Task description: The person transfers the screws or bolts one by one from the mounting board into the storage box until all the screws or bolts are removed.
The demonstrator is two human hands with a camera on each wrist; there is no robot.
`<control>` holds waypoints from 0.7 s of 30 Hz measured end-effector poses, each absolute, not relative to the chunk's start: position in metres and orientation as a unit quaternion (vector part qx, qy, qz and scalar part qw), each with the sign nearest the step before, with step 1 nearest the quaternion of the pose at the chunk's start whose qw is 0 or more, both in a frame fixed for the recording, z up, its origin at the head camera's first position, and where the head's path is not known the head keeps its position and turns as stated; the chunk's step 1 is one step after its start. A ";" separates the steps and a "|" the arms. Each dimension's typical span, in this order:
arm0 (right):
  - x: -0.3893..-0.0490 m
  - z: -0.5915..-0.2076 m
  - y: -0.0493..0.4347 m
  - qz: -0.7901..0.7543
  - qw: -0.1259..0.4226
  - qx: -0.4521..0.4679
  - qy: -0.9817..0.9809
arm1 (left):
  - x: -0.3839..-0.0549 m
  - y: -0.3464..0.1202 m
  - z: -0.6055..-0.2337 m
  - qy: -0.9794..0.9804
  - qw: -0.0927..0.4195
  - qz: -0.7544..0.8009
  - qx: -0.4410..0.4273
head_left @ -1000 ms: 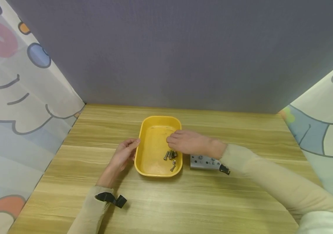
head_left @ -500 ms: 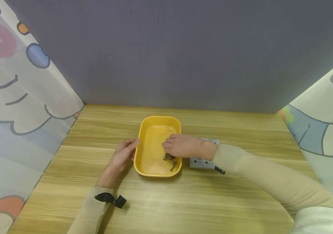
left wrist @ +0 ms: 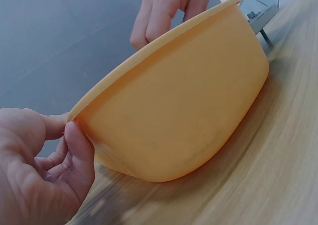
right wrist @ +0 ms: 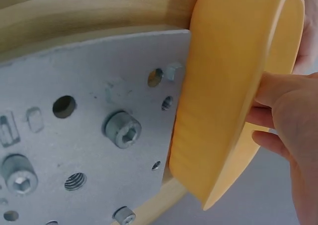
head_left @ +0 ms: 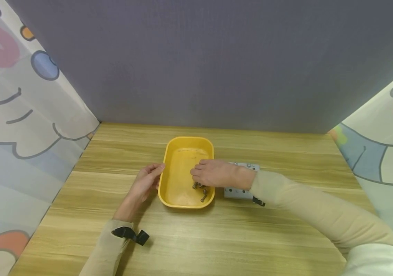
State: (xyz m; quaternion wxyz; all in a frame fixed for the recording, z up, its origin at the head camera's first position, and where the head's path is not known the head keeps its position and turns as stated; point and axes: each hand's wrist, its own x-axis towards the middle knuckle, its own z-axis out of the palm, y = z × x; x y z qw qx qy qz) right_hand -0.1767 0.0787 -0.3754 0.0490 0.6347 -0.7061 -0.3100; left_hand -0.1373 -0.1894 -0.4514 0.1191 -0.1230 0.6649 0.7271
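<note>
A yellow plastic tray [head_left: 187, 207] sits on the wooden table, with several socket-head screws [head_left: 203, 196] gathered at its near right side. My left hand [head_left: 145, 181] pinches the tray's left rim; in the left wrist view the thumb and fingers [left wrist: 79, 144] close on the lip from both sides. Over the opposite rim, my right hand [head_left: 213, 173] reaches down into the tray above the screws. Its fingertips are hidden inside, so I cannot tell whether they hold a screw. The tray's wall [right wrist: 218, 96] covers them in part in the right wrist view.
A grey metal plate [head_left: 235, 194] with holes lies right beside the tray, partly under my right wrist. Socket-head bolts [right wrist: 123, 129] stand in some of its holes. A dark panel [head_left: 203, 69] rises behind the table, with patterned curtains [head_left: 3, 168] on both sides.
My right hand has moved slightly left and nearer to me, lowering over the screws and covering more of them. More of the metal plate now shows. The left hand and tray stay put.
</note>
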 end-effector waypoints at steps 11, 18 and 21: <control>-0.184 -0.360 0.097 -0.180 0.046 0.619 -0.763 | -0.138 -0.190 -0.451 0.664 0.119 0.729 -0.118; -0.194 -0.354 0.117 -0.109 0.056 0.602 -0.789 | -0.137 -0.190 -0.450 0.665 0.122 0.729 -0.108; -0.197 -0.353 0.128 -0.074 0.063 0.592 -0.800 | -0.136 -0.190 -0.451 0.664 0.122 0.730 -0.111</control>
